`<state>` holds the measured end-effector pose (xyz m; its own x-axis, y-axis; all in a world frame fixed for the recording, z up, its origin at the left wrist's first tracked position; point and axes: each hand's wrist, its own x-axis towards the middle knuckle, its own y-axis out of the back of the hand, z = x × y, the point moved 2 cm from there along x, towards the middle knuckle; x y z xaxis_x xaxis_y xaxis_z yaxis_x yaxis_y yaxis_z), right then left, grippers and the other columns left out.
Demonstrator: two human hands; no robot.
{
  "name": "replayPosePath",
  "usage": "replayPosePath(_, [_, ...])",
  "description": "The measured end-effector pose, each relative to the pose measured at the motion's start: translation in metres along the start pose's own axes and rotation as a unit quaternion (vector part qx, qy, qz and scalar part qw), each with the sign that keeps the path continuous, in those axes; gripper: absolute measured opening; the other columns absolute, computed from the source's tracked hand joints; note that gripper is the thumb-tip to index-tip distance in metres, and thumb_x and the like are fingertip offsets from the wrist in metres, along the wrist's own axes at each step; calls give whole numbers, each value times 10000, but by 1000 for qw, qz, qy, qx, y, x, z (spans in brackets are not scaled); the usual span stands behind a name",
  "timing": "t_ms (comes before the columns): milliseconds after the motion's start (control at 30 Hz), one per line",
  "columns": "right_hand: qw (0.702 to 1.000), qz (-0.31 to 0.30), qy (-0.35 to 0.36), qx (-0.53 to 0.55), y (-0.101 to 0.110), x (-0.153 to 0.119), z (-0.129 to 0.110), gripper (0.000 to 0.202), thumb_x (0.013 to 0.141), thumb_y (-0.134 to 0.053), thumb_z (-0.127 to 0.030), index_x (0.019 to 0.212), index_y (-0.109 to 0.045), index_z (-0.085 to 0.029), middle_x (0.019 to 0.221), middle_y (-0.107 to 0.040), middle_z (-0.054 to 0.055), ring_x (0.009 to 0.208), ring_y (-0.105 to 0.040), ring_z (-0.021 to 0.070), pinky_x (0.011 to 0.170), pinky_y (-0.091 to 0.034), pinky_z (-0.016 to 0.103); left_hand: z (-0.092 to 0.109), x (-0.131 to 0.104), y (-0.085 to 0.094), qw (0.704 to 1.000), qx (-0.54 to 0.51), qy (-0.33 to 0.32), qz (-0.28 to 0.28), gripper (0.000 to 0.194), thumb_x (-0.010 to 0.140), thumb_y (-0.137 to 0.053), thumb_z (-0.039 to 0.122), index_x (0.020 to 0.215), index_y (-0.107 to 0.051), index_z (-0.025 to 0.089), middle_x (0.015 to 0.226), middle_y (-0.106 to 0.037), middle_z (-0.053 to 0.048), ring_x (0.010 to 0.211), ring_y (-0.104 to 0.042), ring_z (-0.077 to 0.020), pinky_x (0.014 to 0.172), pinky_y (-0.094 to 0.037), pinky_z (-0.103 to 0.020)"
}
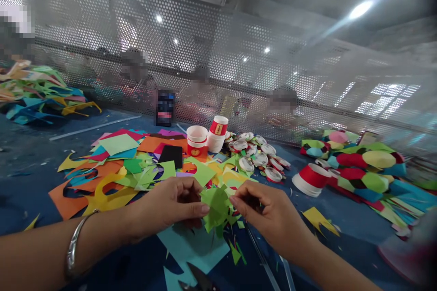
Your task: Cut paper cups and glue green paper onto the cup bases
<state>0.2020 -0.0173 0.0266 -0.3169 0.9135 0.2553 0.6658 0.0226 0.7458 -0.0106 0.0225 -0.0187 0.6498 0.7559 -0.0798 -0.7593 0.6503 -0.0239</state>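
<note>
A light green paper cutout (217,209), roughly round with a jagged edge, is held up in front of me. My left hand (170,204) pinches its left side between thumb and fingers; a silver bangle (72,248) circles that wrist. At the cutout's right edge, my right hand (264,207) has its thumb and forefinger pinched together on the paper. Below the hands lies a sheet of light blue paper (201,252) with a curved cut in it. Dark scissors (201,277) rest at the bottom edge, partly out of view. Small green scraps lie under the cutout.
Coloured paper scraps (119,168) spread beyond my hands. Paper cups (197,140), a pile of round white-rimmed pieces (261,157) and a tipped cup stack (311,179) stand behind. A phone (165,108) leans against the perforated screen (191,54). Colourful paper-covered pieces (362,163) lie right.
</note>
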Motion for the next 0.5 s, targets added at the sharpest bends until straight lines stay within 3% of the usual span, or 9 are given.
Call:
replayPosePath(200, [999,25,-25,40,-1,-4,3,291,957,-506,-426,757,-534,-216,643,-452,-41,590,-407,133,556,-334,260,3,0,0,1000,-16,3,11,298,773,-749,383,846,-549,175,728,-686,2,668,-668,-136,612,-494,-238])
replayPosePath(500, [998,22,-30,46,-9,-4,1,282,964,-499,-393,749,-516,-212,633,-420,-45,582,-382,127,539,-312,254,-1,0,-1,998,-64,7,24,359,728,-795,357,853,-503,192,684,-664,22,678,-691,-155,607,-494,-244])
